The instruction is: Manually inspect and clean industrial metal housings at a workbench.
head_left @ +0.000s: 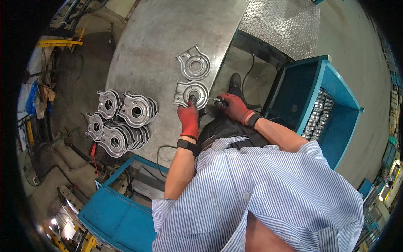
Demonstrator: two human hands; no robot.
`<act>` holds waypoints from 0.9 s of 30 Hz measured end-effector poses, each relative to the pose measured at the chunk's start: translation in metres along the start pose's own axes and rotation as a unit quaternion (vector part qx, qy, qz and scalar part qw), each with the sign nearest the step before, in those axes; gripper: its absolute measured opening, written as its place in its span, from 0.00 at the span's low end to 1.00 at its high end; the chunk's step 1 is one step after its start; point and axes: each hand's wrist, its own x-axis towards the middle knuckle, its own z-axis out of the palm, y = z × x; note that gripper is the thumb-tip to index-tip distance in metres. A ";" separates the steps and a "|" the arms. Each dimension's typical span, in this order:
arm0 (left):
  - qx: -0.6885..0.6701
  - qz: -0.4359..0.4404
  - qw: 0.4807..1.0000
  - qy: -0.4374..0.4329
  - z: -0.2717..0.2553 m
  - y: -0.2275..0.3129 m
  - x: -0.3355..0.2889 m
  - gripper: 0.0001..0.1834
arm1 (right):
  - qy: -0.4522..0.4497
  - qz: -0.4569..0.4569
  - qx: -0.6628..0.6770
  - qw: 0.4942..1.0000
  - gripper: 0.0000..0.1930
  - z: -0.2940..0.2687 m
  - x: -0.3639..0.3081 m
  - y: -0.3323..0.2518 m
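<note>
A stamped grey metal bracket [180, 95], round with a raised ring and a flanged tab, lies at the right edge of the steel table. My left hand [189, 119], in a red glove with dark fingertips, grips its near side, one finger over the centre ring. To the right of it, my right hand [236, 108], gloved alike, is closed around a small tool with a thin metal tip [216, 100]. The tip points at the bracket's rim; whether it touches, I cannot tell. Just beyond lies a second bracket [195, 65] of the same shape.
Several stacks of like brackets [136, 110] stand at the table's left edge. The steel table [155, 46] runs away ahead. On the right, a blue bin [336, 138] holds rows of small metal parts [320, 113]. A blue frame [121, 214] stands at the lower left.
</note>
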 end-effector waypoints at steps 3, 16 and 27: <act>-0.028 -0.033 0.999 -0.012 0.004 -0.004 0.003 0.17 | 0.016 -0.037 -0.014 0.999 0.21 0.005 -0.004 0.011; -0.015 -0.003 1.000 0.014 -0.002 0.015 -0.005 0.19 | -0.008 -0.031 -0.024 0.999 0.22 -0.004 0.000 0.007; -0.006 0.029 0.999 0.046 0.000 0.017 -0.014 0.14 | -0.014 -0.021 -0.023 0.999 0.21 0.004 -0.001 0.013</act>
